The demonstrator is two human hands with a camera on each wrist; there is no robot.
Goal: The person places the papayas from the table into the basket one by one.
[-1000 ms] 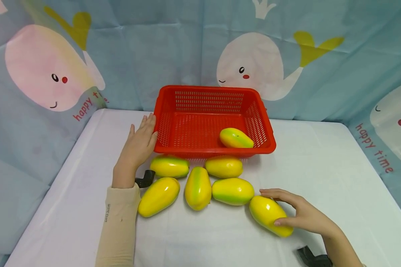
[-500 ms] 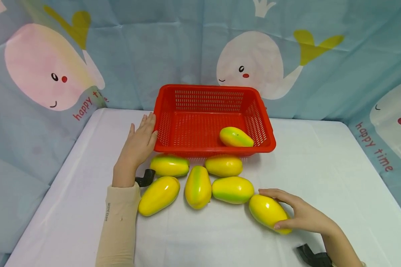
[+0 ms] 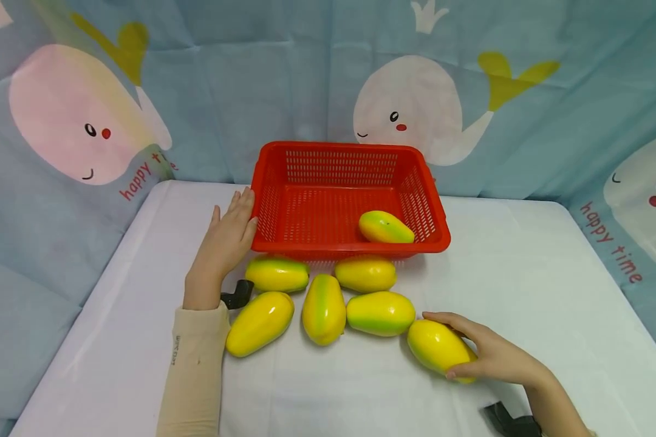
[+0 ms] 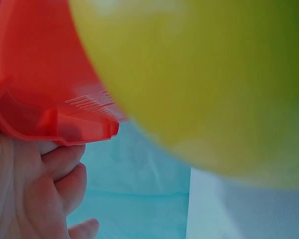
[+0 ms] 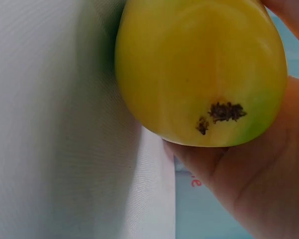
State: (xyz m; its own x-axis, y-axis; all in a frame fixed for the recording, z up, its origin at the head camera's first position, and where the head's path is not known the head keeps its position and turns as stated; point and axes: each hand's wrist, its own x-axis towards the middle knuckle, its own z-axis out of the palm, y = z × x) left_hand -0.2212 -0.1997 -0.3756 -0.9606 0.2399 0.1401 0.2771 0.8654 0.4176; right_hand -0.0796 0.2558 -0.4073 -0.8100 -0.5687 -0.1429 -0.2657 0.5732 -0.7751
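Note:
My left hand (image 3: 225, 233) rests with straight fingers against the left side of a red plastic basket (image 3: 350, 247). In the left wrist view its fingers lie under the basket's rim (image 4: 35, 137). My right hand (image 3: 497, 352) grips a yellow papaya (image 3: 436, 346) at the front right, thumb on the near side and fingers over the far side. The right wrist view shows that papaya (image 5: 199, 64) close up, its dark stem scar facing the camera, beside the white cloth. One yellow-green papaya (image 3: 385, 227) lies inside the basket at the front right.
Several more papayas lie before the basket, among them one upright in the middle (image 3: 324, 309) and one beside the held fruit (image 3: 381, 313). A white cloth (image 3: 317, 400) covers the table. A blue printed curtain (image 3: 262, 91) stands behind.
My right hand has closed slightly on the papaya, whose near end has shifted a little up and left. My left hand and the basket stay put.

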